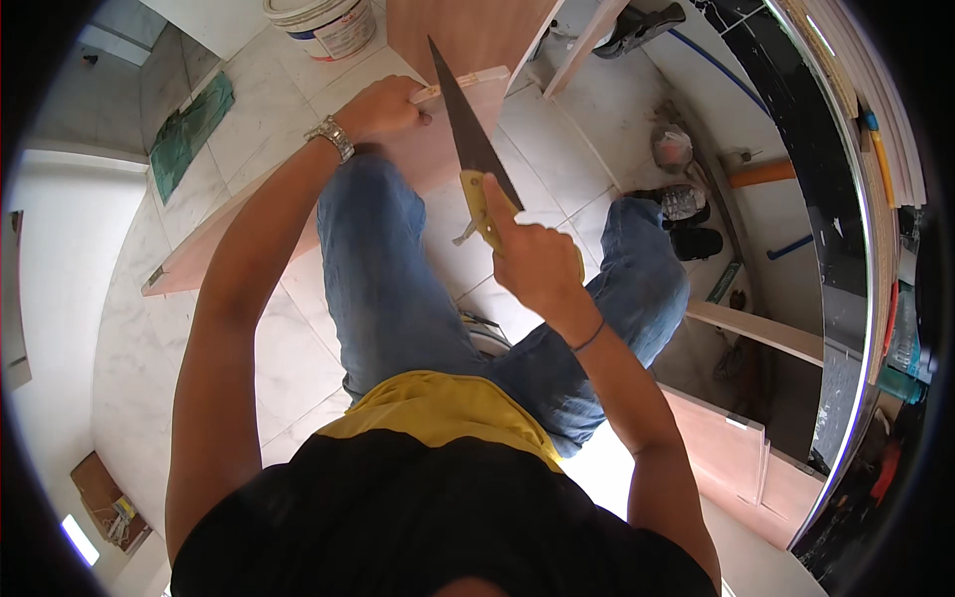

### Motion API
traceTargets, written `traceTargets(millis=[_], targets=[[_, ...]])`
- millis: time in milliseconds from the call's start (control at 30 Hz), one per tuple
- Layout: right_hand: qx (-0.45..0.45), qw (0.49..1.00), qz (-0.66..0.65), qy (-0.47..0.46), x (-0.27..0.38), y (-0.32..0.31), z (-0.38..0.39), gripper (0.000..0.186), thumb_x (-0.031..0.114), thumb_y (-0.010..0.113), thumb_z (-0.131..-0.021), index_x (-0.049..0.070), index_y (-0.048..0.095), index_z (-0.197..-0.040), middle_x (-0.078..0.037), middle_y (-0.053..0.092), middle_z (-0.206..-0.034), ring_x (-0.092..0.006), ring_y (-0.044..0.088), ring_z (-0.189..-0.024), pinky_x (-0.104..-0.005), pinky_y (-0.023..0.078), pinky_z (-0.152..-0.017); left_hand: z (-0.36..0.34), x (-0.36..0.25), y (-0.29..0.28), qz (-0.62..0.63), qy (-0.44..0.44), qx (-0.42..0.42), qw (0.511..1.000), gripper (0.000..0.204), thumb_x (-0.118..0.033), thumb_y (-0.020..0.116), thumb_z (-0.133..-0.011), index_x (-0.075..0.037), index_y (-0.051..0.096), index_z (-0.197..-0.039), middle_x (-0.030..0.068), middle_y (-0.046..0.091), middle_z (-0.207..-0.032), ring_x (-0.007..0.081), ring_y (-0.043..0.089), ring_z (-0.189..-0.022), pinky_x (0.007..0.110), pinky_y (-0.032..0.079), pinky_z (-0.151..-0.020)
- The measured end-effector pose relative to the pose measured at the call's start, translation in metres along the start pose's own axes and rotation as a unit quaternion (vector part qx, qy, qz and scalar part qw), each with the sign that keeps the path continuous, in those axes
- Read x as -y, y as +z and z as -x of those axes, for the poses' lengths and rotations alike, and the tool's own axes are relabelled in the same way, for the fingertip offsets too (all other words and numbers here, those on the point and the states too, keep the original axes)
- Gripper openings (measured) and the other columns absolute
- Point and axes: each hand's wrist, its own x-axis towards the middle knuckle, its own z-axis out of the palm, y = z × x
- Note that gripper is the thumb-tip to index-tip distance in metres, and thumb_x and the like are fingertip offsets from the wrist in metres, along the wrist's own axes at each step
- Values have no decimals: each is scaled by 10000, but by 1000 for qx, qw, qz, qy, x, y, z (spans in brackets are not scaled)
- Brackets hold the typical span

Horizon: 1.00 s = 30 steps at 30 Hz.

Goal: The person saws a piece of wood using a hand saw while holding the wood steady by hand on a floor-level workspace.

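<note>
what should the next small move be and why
Perhaps line up the saw on the board at its pale edge: held in the right hand, it crosses that edge in view, and the left hand grips the board; contact is unclear.

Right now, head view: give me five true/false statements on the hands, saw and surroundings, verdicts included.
1. The right hand grips the handsaw by its yellow handle. True.
2. The left hand is also on the saw's handle. False: it is on the wooden board.
3. The saw's blade points back at the person's body. False: its tip points away from the body.
4. The wristwatch is on the right wrist. False: it is on the left; the right wears a thin dark band.
5. A white bucket stands on the tiled floor, beyond the left hand. True.
</note>
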Motion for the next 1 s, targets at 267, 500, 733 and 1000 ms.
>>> traceTargets(millis=[267,500,733,1000], targets=[[-81,997,13,-17,-3,0,-74,917,165,711,-826,88,269,-1625,-184,733,-875,-336,741,-743,-488,582,-654,-1,5,1,18,1,-38,999,402,-235,791,-820,28,714,-1114,207,753,-985,324,714,-936,429,528,-861],[-55,998,-7,17,-14,15,9,969,119,704,-795,137,247,-1649,-173,688,-670,-365,692,-576,-504,563,-561,-2,-4,7,-35,12,-3,999,551,-370,789,-835,-32,697,-1261,217,672,-1283,393,625,-1214,464,494,-1026],[-129,991,24,-2,-2,9,-48,951,152,698,-817,121,228,-1643,-211,716,-782,-372,732,-698,-515,585,-653,-3,-1,3,19,7,-13,1000,376,-232,791,-821,10,708,-1097,231,731,-1053,350,693,-995,430,524,-866],[-155,988,6,7,-9,21,-53,982,136,715,-792,163,233,-1648,-181,680,-698,-377,698,-603,-495,579,-592,0,-16,7,-42,40,-64,996,400,-263,788,-826,14,715,-1106,250,729,-1070,386,695,-1012,451,532,-884]])
